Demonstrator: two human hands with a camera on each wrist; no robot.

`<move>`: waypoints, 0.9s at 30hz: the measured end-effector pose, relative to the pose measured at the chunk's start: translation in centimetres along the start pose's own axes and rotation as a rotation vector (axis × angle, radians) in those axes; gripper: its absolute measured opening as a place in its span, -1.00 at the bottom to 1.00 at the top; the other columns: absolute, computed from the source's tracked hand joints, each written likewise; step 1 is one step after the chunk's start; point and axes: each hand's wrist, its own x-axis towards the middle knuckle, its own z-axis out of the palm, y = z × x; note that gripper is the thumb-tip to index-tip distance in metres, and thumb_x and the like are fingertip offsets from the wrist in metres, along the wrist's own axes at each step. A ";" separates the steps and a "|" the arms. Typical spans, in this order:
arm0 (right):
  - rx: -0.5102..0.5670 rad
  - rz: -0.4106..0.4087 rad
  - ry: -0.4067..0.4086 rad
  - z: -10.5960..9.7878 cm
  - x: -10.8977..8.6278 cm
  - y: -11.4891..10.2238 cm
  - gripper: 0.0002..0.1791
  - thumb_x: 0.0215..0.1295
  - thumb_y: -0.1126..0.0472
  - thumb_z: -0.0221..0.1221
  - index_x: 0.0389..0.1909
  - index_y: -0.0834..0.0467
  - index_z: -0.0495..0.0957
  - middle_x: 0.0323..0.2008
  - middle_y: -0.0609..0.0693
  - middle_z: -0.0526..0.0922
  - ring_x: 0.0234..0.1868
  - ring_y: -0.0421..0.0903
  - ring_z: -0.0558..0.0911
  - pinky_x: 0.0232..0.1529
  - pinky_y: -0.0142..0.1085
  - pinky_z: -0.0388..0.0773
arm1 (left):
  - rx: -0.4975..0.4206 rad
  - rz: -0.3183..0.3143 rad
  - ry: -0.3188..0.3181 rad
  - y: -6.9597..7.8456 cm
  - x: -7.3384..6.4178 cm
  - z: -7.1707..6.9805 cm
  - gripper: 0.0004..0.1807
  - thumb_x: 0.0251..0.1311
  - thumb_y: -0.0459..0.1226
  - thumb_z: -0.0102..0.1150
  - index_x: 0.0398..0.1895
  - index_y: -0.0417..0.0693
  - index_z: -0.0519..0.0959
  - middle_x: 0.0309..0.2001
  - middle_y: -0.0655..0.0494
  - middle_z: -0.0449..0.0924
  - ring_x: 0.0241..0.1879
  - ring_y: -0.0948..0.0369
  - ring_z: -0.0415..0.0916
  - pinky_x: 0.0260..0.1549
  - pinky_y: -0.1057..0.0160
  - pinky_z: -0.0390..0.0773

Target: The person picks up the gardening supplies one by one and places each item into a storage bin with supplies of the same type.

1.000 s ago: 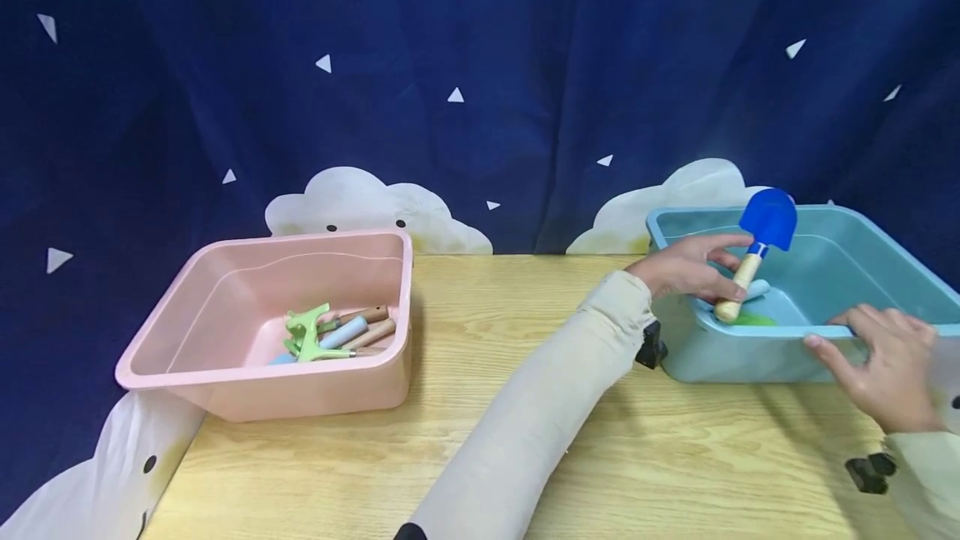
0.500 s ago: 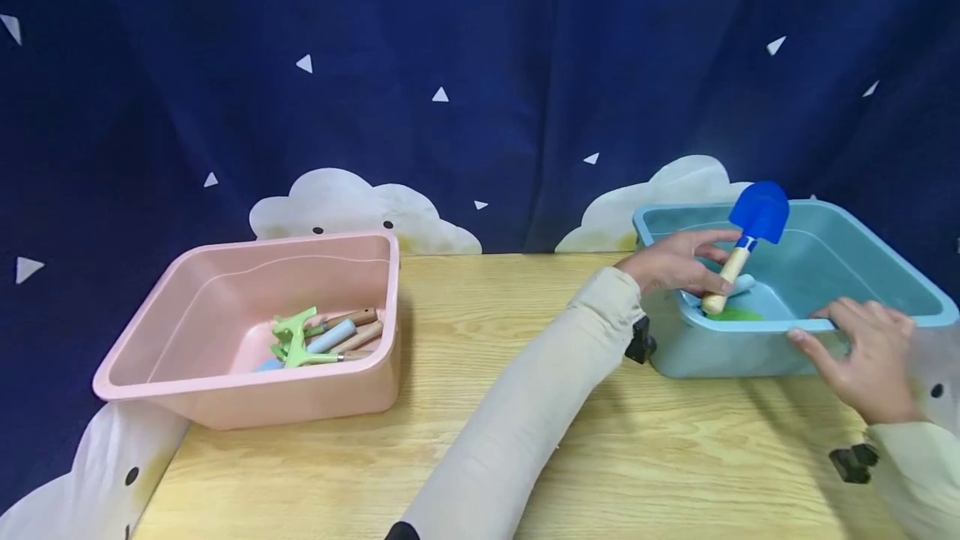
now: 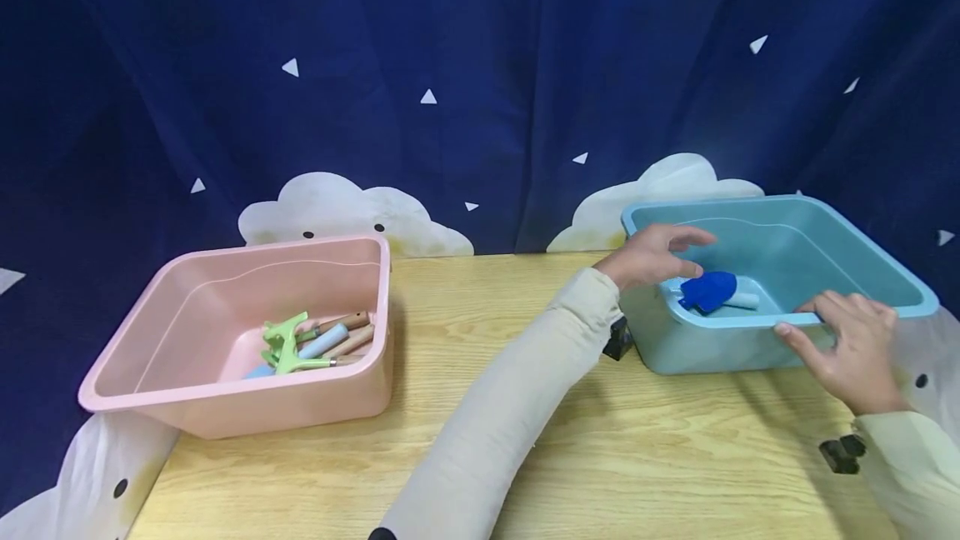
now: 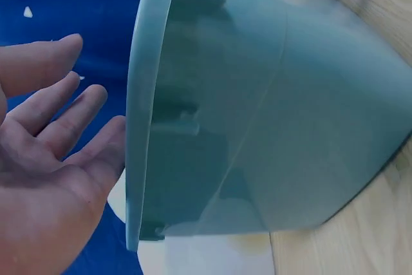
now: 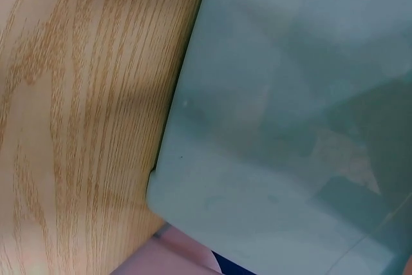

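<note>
A toy shovel with a blue blade [image 3: 708,292] lies inside the blue plastic bin [image 3: 787,322] at the right of the head view; its handle is out of sight. Over the bin's left rim my left hand [image 3: 651,257] hovers with parted fingers and nothing between them. The left wrist view has that hand [image 4: 58,152] beside the bin's rim [image 4: 143,101], palm showing. My right hand [image 3: 851,348] grips the front rim, fingers over the edge and thumb in front. A pale blue handle [image 3: 742,300] shows next to the blade.
At the left stands a pink bin [image 3: 232,394] with several tools inside, among them a green rake head [image 3: 287,344] and wooden handles [image 3: 352,342]. Both bins rest on a wooden table [image 3: 480,340] before a dark blue curtain [image 3: 375,23].
My left hand has let go of the shovel, which has dropped from upright at the rim to lying in the blue bin. The right hand stays on the rim. The head view has shifted slightly.
</note>
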 end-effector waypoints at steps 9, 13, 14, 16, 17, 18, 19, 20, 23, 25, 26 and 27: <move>-0.033 0.001 -0.011 0.1 0.2 0.8 -0.43 0.14 -0.26 0.28 -0.47 0.23 0.52 -0.48 0.15 0.56 -0.19 -0.69 0.06 -0.09 0.09 0.04 | 0.046 0.006 0.045 -0.5 -1.2 -1.7 -0.53 0.30 -0.25 0.21 0.28 0.15 0.51 0.30 0.33 0.52 0.35 0.40 0.38 0.19 0.50 0.41; -0.037 0.017 -0.018 0.2 0.3 1.1 -0.48 0.16 -0.19 0.29 -0.45 0.25 0.53 -0.46 0.19 0.56 -0.16 -0.69 0.04 -0.06 0.15 0.03 | 0.094 0.036 0.055 -0.7 -1.8 -2.5 -0.54 0.32 -0.24 0.19 0.29 0.10 0.50 0.31 0.27 0.52 0.36 0.34 0.39 0.19 0.49 0.41; -0.037 0.020 -0.019 0.2 0.3 1.2 -0.50 0.15 -0.17 0.29 -0.45 0.25 0.54 -0.46 0.20 0.56 -0.16 -0.69 0.04 -0.05 0.15 0.03 | 0.102 0.041 0.056 -0.8 -2.0 -2.6 -0.54 0.32 -0.24 0.18 0.30 0.08 0.49 0.31 0.25 0.51 0.37 0.32 0.39 0.20 0.49 0.40; -0.037 0.024 -0.021 0.2 0.3 1.4 -0.51 0.15 -0.15 0.30 -0.44 0.25 0.54 -0.45 0.20 0.56 -0.17 -0.70 0.04 -0.04 0.16 0.02 | 0.109 0.049 0.058 -0.9 -2.4 -3.0 -0.54 0.34 -0.24 0.17 0.30 0.05 0.49 0.32 0.20 0.51 0.38 0.29 0.39 0.21 0.48 0.40; -0.037 0.025 -0.020 0.3 0.4 1.5 -0.51 0.15 -0.15 0.30 -0.44 0.26 0.54 -0.45 0.21 0.56 -0.17 -0.71 0.04 -0.04 0.15 0.02 | 0.108 0.044 0.060 -0.9 -2.6 -3.1 -0.54 0.34 -0.23 0.17 0.30 0.06 0.48 0.32 0.22 0.51 0.37 0.31 0.39 0.21 0.49 0.40; -0.038 0.027 -0.020 0.3 0.4 1.6 -0.52 0.15 -0.14 0.30 -0.44 0.26 0.54 -0.46 0.21 0.56 -0.17 -0.71 0.04 -0.04 0.16 0.02 | 0.108 0.045 0.064 -0.9 -2.8 -3.3 -0.54 0.34 -0.22 0.17 0.30 0.06 0.48 0.31 0.22 0.52 0.37 0.31 0.39 0.21 0.49 0.40; -0.041 0.026 -0.021 0.3 0.4 1.7 -0.51 0.16 -0.14 0.29 -0.44 0.27 0.54 -0.46 0.22 0.56 -0.16 -0.70 0.03 -0.03 0.18 0.01 | 0.106 0.047 0.068 -1.0 -3.0 -3.4 -0.54 0.34 -0.21 0.17 0.30 0.06 0.48 0.31 0.22 0.52 0.37 0.31 0.39 0.20 0.49 0.40; -0.042 0.027 -0.020 0.4 0.5 1.7 -0.52 0.16 -0.12 0.29 -0.44 0.28 0.54 -0.45 0.24 0.57 -0.16 -0.70 0.02 -0.03 0.19 0.01 | 0.106 0.050 0.075 -1.0 -3.2 -3.6 -0.54 0.35 -0.20 0.16 0.30 0.07 0.48 0.31 0.22 0.52 0.36 0.30 0.40 0.20 0.48 0.41; -0.047 0.033 -0.026 0.5 0.7 1.9 -0.55 0.16 -0.08 0.30 -0.43 0.28 0.53 -0.45 0.25 0.58 -0.15 -0.70 0.01 -0.03 0.21 0.00 | 0.153 0.083 0.124 -1.4 -4.0 -4.1 -0.55 0.35 -0.19 0.15 0.29 0.07 0.49 0.29 0.21 0.53 0.34 0.24 0.43 0.17 0.47 0.43; -0.052 0.032 -0.031 0.5 0.8 2.1 -0.55 0.16 -0.09 0.30 -0.43 0.28 0.53 -0.46 0.26 0.58 -0.15 -0.71 0.00 -0.03 0.21 0.01 | 0.218 0.112 0.174 -1.8 -4.6 -4.4 -0.56 0.34 -0.18 0.13 0.29 0.04 0.49 0.29 0.17 0.54 0.32 0.18 0.46 0.16 0.46 0.44; -0.052 0.033 -0.033 0.4 0.8 2.2 -0.54 0.17 -0.09 0.30 -0.43 0.28 0.54 -0.46 0.26 0.58 -0.16 -0.72 0.00 -0.04 0.21 0.01 | 0.254 0.124 0.201 -2.1 -5.0 -4.6 -0.55 0.34 -0.18 0.12 0.28 0.01 0.50 0.29 0.14 0.54 0.32 0.16 0.47 0.16 0.46 0.44; -0.054 0.031 -0.036 0.4 0.9 2.3 -0.53 0.17 -0.11 0.30 -0.43 0.27 0.54 -0.46 0.26 0.58 -0.16 -0.72 0.00 -0.04 0.21 0.01 | 0.295 0.134 0.227 -2.4 -5.3 -4.7 -0.55 0.33 -0.18 0.11 0.28 -0.02 0.50 0.29 0.12 0.55 0.32 0.15 0.47 0.18 0.46 0.43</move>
